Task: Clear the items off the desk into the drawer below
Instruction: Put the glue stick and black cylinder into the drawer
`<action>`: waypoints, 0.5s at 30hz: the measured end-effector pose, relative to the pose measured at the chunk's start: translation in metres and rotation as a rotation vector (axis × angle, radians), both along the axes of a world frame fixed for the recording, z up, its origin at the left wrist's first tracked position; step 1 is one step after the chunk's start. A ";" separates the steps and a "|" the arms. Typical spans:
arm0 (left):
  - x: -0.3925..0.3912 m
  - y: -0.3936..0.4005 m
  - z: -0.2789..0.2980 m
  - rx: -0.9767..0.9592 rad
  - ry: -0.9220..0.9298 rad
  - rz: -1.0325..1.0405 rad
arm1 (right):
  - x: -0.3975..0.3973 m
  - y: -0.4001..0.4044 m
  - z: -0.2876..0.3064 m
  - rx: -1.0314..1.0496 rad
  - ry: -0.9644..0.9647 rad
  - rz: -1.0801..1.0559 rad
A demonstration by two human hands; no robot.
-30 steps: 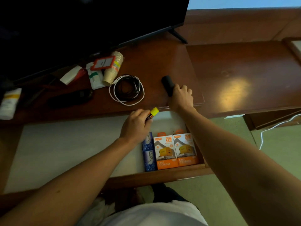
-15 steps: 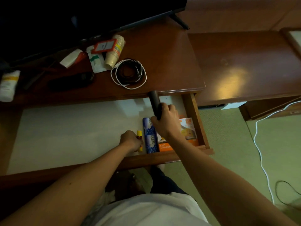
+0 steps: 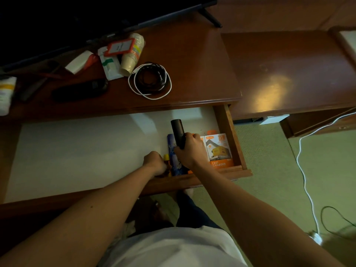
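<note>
The drawer [image 3: 229, 132] under the desk [image 3: 192, 74] stands pulled out, its white floor showing. My right hand [image 3: 190, 151] grips a black cylinder [image 3: 178, 132] and holds it above the blue box [image 3: 174, 162] and the orange charger boxes [image 3: 219, 151] at the drawer's right end. My left hand [image 3: 155, 163] is down at the drawer's front edge, closed around a yellow-capped marker [image 3: 166, 160] that lies beside the blue box. On the desk lie a coiled cable [image 3: 150, 80], stacked paper cups [image 3: 133, 54], an orange-framed tag [image 3: 120, 47] and a black remote [image 3: 80, 90].
A dark screen [image 3: 77, 20] fills the back left of the desk. A white tube [image 3: 5, 95] lies at the far left. A lower wooden surface [image 3: 289, 70] extends to the right. White and black cords [image 3: 306, 180] trail over the green carpet.
My right hand lifted the black cylinder off the desk and brought it down over the drawer. My left hand carried the yellow-capped marker from the desk edge down into the drawer's front.
</note>
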State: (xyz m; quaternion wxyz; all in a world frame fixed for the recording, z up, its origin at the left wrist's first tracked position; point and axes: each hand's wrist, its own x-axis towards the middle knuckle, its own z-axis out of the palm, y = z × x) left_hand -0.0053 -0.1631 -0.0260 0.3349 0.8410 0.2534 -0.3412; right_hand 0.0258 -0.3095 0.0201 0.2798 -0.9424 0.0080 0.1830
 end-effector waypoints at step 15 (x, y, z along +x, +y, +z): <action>-0.011 0.063 0.011 -0.035 -0.106 0.192 | -0.007 0.060 -0.005 -0.056 0.131 0.134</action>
